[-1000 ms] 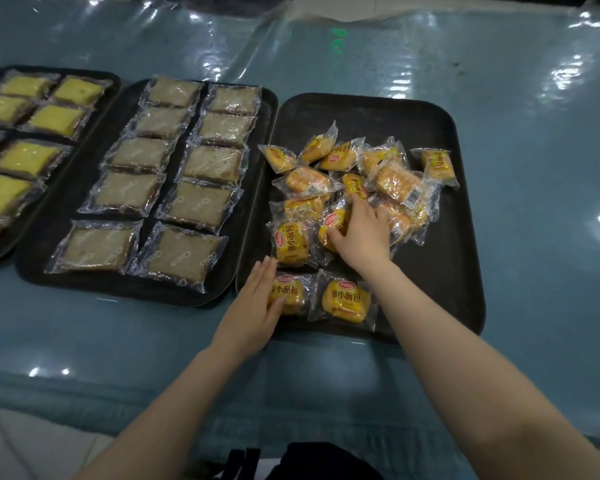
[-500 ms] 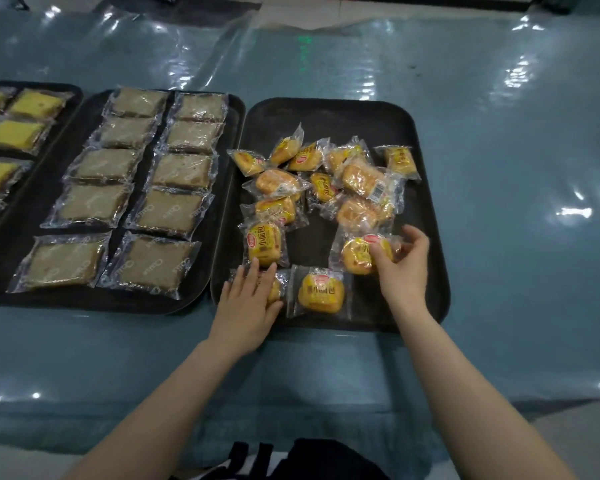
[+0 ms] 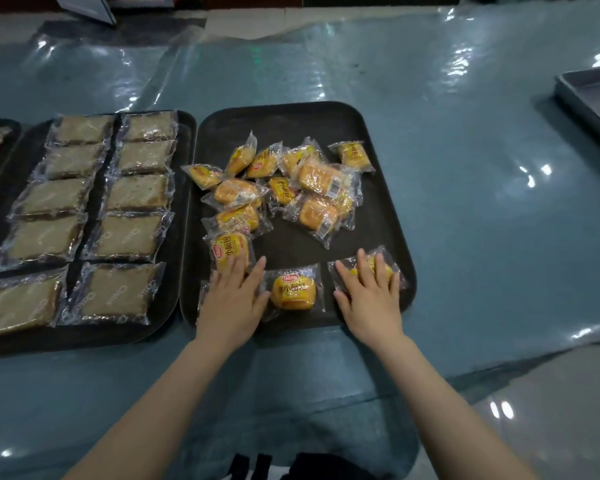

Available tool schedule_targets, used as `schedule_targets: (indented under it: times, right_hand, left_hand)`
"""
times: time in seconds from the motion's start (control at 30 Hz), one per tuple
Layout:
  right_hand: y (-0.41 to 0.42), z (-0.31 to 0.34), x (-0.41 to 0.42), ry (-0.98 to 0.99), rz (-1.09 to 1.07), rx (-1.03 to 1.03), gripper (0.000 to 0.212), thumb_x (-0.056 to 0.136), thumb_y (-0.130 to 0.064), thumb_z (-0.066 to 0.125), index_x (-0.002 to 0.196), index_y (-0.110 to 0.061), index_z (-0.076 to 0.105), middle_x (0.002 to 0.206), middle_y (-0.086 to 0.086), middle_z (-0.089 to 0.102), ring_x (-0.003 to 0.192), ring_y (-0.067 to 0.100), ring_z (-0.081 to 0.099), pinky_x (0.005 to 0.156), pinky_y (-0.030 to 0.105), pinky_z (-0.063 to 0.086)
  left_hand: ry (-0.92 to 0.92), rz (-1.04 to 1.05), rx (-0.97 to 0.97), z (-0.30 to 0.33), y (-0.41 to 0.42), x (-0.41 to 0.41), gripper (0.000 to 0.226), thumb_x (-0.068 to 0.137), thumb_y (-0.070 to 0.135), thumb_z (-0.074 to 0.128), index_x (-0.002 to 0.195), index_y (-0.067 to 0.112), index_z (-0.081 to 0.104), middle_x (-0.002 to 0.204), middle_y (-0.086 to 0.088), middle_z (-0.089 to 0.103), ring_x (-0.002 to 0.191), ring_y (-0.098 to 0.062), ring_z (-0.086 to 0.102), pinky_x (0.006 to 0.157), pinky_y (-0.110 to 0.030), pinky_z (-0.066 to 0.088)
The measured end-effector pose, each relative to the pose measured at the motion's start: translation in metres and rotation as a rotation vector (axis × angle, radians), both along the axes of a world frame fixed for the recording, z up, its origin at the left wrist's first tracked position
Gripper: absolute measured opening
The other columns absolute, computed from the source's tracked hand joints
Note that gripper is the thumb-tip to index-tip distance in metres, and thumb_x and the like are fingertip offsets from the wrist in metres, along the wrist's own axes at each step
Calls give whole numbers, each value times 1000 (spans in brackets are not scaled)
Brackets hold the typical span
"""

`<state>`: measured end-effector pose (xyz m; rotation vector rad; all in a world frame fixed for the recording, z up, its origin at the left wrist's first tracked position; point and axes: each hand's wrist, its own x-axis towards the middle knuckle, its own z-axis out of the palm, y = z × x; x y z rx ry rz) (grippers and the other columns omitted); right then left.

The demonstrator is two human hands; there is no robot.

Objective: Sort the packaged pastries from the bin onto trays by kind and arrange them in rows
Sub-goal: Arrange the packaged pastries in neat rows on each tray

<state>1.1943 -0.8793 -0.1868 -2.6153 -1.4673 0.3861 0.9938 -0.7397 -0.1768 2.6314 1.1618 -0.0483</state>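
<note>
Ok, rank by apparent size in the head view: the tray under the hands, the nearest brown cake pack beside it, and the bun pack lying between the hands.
1. Tray under the hands, by far the largest.
2. Brown cake pack.
3. Bun pack, the smallest.
All three lie about equally near the camera, so the order looks safe.

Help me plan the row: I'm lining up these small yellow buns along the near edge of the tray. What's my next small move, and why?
Probably lift the right hand off the bun packet it lies flat on and reach for one from the loose pile. Three packets already sit along the near edge of the black tray, with the left hand on the left one, so a second row comes next.
</note>
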Motion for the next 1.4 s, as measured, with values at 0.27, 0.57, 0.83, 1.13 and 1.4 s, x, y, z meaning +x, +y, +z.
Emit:
schedule_targets:
  times: [0.27,0.57,0.83,1.13,1.4]
  right_hand:
    - [-11,-1,-13,-87,-60,-37,50,99,-46,29,148,-41,21,162,0,3,144,32,3,105,53,26]
    - [11,6,5,-174,23,-96,55,94,-58,32,145,-39,32,154,6,29,145,34,2,108,60,-17]
    - [1,5,-6,20,-11,-52,56,97,-51,31,150,-38,19,162,0,6,147,33,-10,111,63,-3]
    - [60,21,-23,133,117,244,40,98,-29,44,137,-25,50,153,0,35,147,19,14,118,43,3]
    - [118,26,-20,188,169,293,36,94,-21,52,129,-17,58,141,5,48,133,21,36,111,34,27]
  left_hand:
    - [119,-193,40,-18,-36,28,61,94,56,13,145,36,-14,158,-6,-4,145,-22,-2,110,-34,-12]
    - [128,-162,73,-14,-32,24,58,99,47,15,146,32,-15,158,-8,-8,145,-24,-8,111,-38,-12]
    - [71,-124,17,-12,-32,27,65,97,52,23,148,30,-11,158,-8,-10,145,-23,-7,112,-37,-9]
    - [-199,167,-52,0,6,6,72,91,51,43,150,24,10,159,-5,-1,145,-22,4,114,-37,13]
    - [-179,444,-177,-6,60,35,96,79,44,69,149,23,7,158,-9,8,142,-28,17,113,-43,23]
